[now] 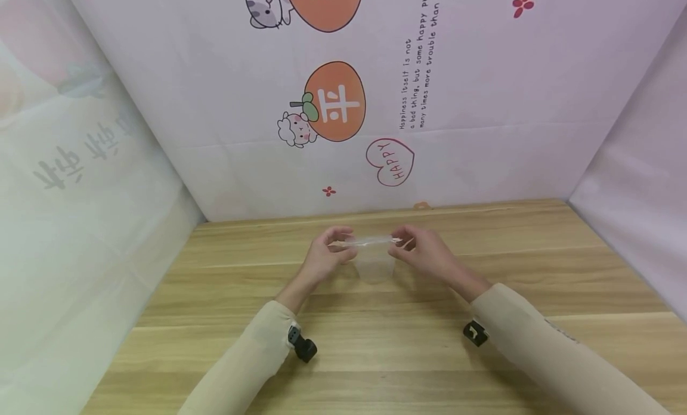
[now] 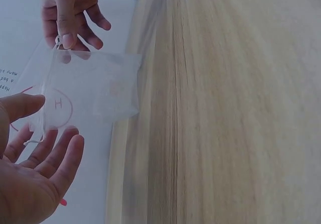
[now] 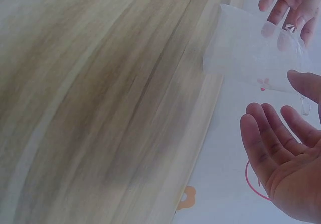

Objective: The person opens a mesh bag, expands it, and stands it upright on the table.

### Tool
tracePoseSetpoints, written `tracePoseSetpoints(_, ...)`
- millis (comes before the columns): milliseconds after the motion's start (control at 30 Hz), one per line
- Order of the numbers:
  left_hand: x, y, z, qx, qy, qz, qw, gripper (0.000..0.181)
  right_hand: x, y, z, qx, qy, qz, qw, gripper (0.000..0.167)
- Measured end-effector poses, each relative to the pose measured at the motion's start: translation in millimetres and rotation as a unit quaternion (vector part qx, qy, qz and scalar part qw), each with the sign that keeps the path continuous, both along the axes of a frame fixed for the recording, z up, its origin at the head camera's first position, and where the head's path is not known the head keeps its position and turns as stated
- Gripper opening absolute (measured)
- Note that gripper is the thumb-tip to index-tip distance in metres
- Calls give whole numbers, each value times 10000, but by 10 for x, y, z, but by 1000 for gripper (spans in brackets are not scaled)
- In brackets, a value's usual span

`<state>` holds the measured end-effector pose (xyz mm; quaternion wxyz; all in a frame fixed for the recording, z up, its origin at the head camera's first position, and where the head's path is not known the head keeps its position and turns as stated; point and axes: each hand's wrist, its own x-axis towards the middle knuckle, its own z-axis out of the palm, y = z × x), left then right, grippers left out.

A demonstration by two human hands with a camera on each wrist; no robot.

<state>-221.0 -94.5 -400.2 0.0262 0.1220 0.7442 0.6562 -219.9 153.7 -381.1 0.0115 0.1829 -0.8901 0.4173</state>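
Note:
A small translucent drawstring pouch point(image 1: 374, 266) hangs upright between the two hands, its bunched top edge stretched level above the table. My left hand point(image 1: 324, 254) holds the pouch's top left corner by thumb and fingers. At the opposite corner my right hand point(image 1: 421, 251) pinches the string end. In the left wrist view the right thumb presses on a white cord loop point(image 2: 58, 41), while the left thumb lies over the gathered edge. The right wrist view shows another cord loop point(image 3: 305, 106) by the right thumb. The pouch looks flat; no contents can be made out.
The wood-grain table point(image 1: 376, 355) stretches below both arms. Behind it stands a white printed cloth backdrop point(image 1: 472, 105), with more white cloth point(image 1: 80, 254) at the sides. Black wrist straps point(image 1: 303, 344) stick out from the beige sleeves point(image 1: 241, 355).

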Motion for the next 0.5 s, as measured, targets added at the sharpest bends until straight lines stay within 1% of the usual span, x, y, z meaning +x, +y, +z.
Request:
tracePoseSetpoints(233,29,-129,3,-456,206,-41,9987,48,-2,101,-32,177,-66,-33,9998,39)
tracePoseSetpoints(367,62,-233,20,-768,160,39,9969,54,6,204,-40,316,-66,-25,9995,45)
tracePoseSetpoints(500,100,-361,23,-1062,93,132,9942,57,23,318,-54,435,-97,18,9990,53)
